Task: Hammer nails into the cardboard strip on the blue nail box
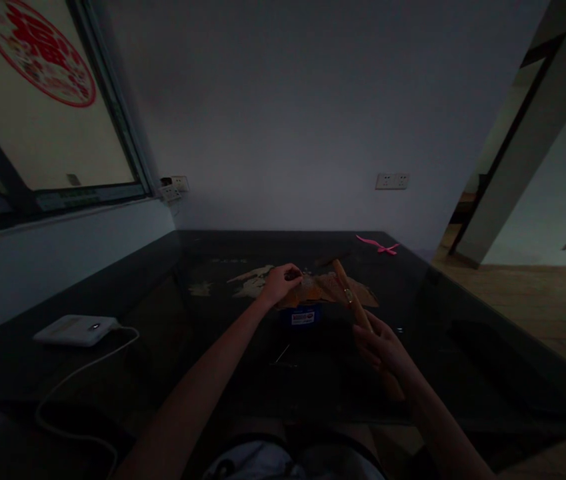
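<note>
My right hand (380, 343) is wrapped round the wooden handle of a hammer (353, 300). Its dark head points away from me, above torn brown cardboard (323, 288). That cardboard lies over a blue tub (301, 316) with a pale label. My left hand (280, 283) rests at the cardboard's left part with thumb and fingers curled together; whatever they pinch is too small and dark to make out. On the table in front of the tub lie thin metal pieces (283, 360), perhaps nails.
The dark glossy table (223, 373) reaches the wall. Pale torn scraps (250, 285) lie left of the tub. A white power bank (77, 330) with a cable lies at the left, a pink ribbon (380, 247) at the far right, a dark flat object (507, 367) near right.
</note>
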`<control>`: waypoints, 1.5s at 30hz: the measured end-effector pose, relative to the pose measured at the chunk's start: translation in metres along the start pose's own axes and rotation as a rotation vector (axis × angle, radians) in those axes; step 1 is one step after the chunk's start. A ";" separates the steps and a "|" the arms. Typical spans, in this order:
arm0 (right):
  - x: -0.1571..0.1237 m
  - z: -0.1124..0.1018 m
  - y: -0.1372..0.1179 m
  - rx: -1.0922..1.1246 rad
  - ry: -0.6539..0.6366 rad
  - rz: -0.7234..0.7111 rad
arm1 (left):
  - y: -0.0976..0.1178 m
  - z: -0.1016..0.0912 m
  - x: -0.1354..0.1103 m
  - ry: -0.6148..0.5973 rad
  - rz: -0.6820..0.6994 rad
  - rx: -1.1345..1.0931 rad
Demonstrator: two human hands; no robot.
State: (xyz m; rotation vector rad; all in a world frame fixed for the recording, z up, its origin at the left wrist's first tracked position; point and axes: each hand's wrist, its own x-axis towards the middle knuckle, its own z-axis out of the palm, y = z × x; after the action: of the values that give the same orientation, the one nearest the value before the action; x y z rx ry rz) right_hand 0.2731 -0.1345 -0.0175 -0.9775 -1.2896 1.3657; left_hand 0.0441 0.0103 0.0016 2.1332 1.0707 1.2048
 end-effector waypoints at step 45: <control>0.009 0.002 -0.113 -0.635 -0.238 0.122 | 0.003 0.000 -0.001 -0.055 -0.113 0.234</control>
State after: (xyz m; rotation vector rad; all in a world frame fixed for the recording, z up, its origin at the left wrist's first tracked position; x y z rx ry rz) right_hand 0.2836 -0.1315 0.0955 -1.3619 -1.9364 1.2045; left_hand 0.0453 0.0074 0.0029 2.2292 1.3450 1.0054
